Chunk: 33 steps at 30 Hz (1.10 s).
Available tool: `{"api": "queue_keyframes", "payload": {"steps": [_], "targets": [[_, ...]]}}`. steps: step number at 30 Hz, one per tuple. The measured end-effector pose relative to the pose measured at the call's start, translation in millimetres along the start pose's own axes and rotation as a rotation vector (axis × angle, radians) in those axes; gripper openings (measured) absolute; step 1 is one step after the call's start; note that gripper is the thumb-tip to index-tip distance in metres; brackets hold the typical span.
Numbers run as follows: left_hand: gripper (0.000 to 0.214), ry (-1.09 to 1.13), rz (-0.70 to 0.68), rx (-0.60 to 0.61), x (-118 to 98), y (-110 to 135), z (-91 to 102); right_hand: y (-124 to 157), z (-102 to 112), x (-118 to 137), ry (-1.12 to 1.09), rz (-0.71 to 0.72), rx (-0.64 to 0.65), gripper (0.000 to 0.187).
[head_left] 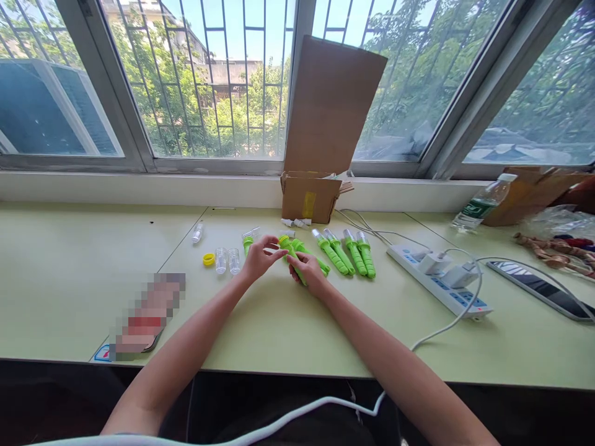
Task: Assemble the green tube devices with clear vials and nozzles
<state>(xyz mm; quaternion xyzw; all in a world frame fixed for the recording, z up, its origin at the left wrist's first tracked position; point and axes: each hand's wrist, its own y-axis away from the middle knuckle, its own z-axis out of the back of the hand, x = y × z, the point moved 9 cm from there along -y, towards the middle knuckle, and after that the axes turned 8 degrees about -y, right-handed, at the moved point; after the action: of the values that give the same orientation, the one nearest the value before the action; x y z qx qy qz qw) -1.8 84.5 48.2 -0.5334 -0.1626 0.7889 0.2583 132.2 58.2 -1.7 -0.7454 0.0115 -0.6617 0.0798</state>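
Note:
My right hand (307, 272) is wrapped round a green ribbed plastic handle (285, 243), its open threaded end pointing up and away. Close to that end is my left hand (261, 257), thumb and fingers curled in a pinch; anything between the fingertips is too small to make out. Behind my right hand lies another green handle (300, 245), partly covered. To the right rest several green sticks with clear tips (356, 254). Left of my left hand stand two clear ribbed plastic cups (227, 261), beside a yellow ring (209, 259). A green piece with a clear top (248, 241) is partly hidden behind my left hand.
An open cardboard box (307, 195) stands by the window, small white pieces (296, 222) before it. A power strip (439, 279) with cables, a phone (542, 288) and a water bottle (483, 203) are right. A clear piece (198, 233) and a blurred-out object (149, 316) lie left.

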Motion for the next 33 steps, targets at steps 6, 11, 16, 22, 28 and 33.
{"api": "queue_keyframes", "payload": {"steps": [6, 11, 16, 22, 28, 33], "targets": [[0.039, -0.02, -0.017, -0.009, -0.6, 0.5, 1.5, -0.9, -6.7, 0.9, -0.008, -0.02, 0.068, 0.036], [0.038, -0.015, -0.023, -0.004, 0.0, -0.2, 0.0, -0.8, -7.8, 0.5, -0.039, -0.035, 0.087, 0.035], [0.039, -0.004, -0.031, -0.007, -2.1, -0.2, -1.7, -2.5, -4.8, -6.0, -0.073, -0.064, 0.085, 0.033], [0.037, 0.02, -0.027, -0.01, -2.5, 0.7, -2.0, -3.6, 1.3, -7.9, -0.002, -0.051, 0.025, 0.032], [0.038, 0.002, -0.036, 0.011, -1.1, 1.2, -2.8, -2.9, 2.0, -4.0, 0.011, -0.042, -0.001, 0.037], [0.039, -0.023, -0.034, 0.016, 0.7, 0.4, -2.9, -2.4, 1.1, -2.1, -0.013, -0.033, -0.003, 0.037]]}}
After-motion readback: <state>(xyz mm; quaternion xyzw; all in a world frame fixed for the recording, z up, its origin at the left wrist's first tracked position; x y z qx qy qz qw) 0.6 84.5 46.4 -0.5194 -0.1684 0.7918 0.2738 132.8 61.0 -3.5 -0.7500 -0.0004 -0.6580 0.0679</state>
